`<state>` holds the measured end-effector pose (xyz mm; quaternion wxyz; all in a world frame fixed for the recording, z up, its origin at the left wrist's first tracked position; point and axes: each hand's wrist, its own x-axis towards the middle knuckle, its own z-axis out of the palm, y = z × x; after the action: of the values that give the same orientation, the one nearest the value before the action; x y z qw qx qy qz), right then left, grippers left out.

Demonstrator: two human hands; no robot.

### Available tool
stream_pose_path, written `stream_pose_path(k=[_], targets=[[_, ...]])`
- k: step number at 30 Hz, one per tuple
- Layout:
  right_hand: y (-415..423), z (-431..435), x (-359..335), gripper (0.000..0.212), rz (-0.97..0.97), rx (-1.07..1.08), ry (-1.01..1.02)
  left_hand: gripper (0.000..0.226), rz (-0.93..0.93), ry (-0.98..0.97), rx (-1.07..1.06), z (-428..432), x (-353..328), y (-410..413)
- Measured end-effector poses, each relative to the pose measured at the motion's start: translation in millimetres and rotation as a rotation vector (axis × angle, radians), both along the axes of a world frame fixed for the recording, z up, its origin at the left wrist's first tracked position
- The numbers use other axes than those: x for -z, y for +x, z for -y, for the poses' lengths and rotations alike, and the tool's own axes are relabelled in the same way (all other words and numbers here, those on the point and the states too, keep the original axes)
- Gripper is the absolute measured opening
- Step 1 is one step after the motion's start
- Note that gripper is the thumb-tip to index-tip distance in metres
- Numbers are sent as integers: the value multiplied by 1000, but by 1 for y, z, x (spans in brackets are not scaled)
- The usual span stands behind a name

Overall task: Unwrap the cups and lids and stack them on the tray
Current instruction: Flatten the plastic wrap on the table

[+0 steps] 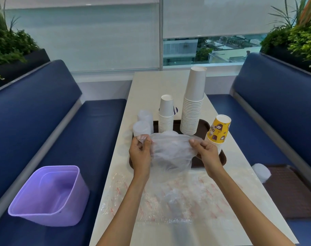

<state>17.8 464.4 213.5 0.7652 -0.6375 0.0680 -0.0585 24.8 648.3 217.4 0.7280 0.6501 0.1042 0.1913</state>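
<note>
A dark brown tray (204, 124) lies on the white table (151, 82). On it stand a tall stack of white cups (193, 103), a shorter white stack (166, 114) and a yellow printed stack (217, 132). Two translucent lid stacks (142, 126) stand at the tray's left edge. My left hand (140, 153) and my right hand (207, 155) each pinch an edge of a clear plastic wrapper (171, 151), stretched between them above the tray's near side. What the wrapper holds is blurred.
A purple plastic bin (50, 196) sits on the blue bench at my left. Crumpled clear wrap with red print (169, 194) covers the near table. On the right bench lie a second brown tray (291, 192) and a wrapped lid stack (261, 172).
</note>
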Motion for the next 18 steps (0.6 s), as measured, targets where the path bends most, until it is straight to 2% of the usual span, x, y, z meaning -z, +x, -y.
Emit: stream_pose_path(k=[1,5,8,11,14,18], targets=[[1,1,1,12,-4,35,-6,3,6,25,-12,0,1,-1],[3,7,1,19,21,91,-23,18,62,163,-80,0,6,-8],[2,7,0,15,42,146,-53,13,75,188,-83,2,8,-12],[0,7,2,14,81,207,-127,15,50,176,-45,3,12,-12],[0,10,5,13,120,247,-178,34,26,88,-28,7,12,-16],[1,11,6,15,173,290,-220,11,25,107,-75,10,11,-19]])
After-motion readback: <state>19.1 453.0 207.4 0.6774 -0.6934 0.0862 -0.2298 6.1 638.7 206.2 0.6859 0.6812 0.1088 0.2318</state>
